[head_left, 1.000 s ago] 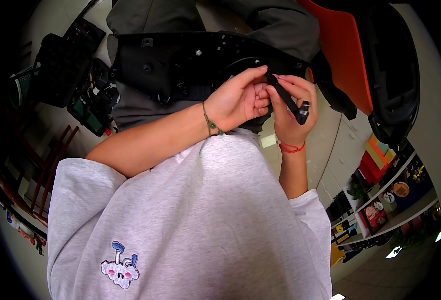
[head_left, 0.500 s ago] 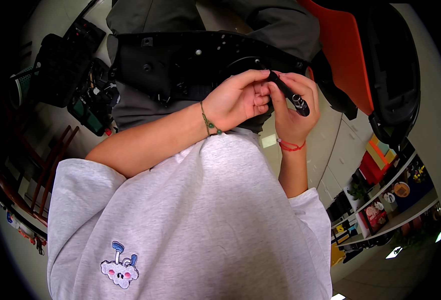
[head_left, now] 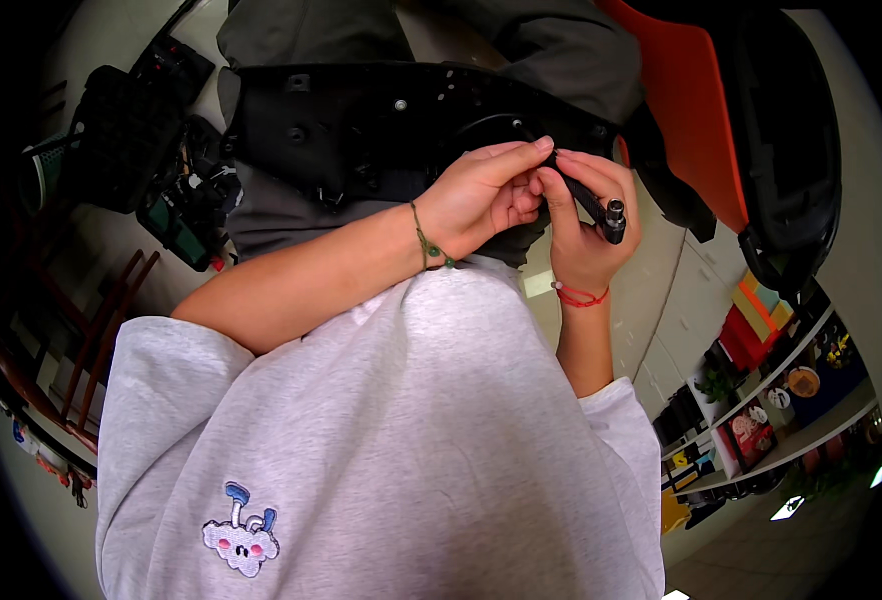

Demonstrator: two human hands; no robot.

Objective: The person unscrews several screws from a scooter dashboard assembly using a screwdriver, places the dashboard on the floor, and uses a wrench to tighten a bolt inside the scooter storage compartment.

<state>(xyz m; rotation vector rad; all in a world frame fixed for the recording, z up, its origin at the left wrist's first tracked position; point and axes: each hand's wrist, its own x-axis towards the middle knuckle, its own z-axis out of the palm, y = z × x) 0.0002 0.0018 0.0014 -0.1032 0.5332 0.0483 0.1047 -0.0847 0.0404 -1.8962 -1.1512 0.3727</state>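
Note:
My right hand (head_left: 593, 200) is closed round a slim black tool (head_left: 589, 200), shaped like a screwdriver handle, with a silver collar at its near end. The tool lies slanted across the fingers, its far end up by my left fingertips. My left hand (head_left: 476, 200) is pinched, thumb against the fingers, right beside that far end. Whether it grips the tool's tip or something small there is hidden. Under both hands a black plastic panel (head_left: 361, 135) with holes, bosses and a few pale screw heads rests across my lap.
An orange panel (head_left: 686, 110) joined to a black frame (head_left: 786, 150) stands at the right. On the far left are a black case (head_left: 126, 140) and a dark green box (head_left: 173, 232) with tools or parts. Shelves (head_left: 786, 430) with assorted goods are at the lower right.
The tool has swung in my right hand, its silver end now turned more toward me. My left hand has shifted slightly right, its thumb stretched farther over the tool's far end.

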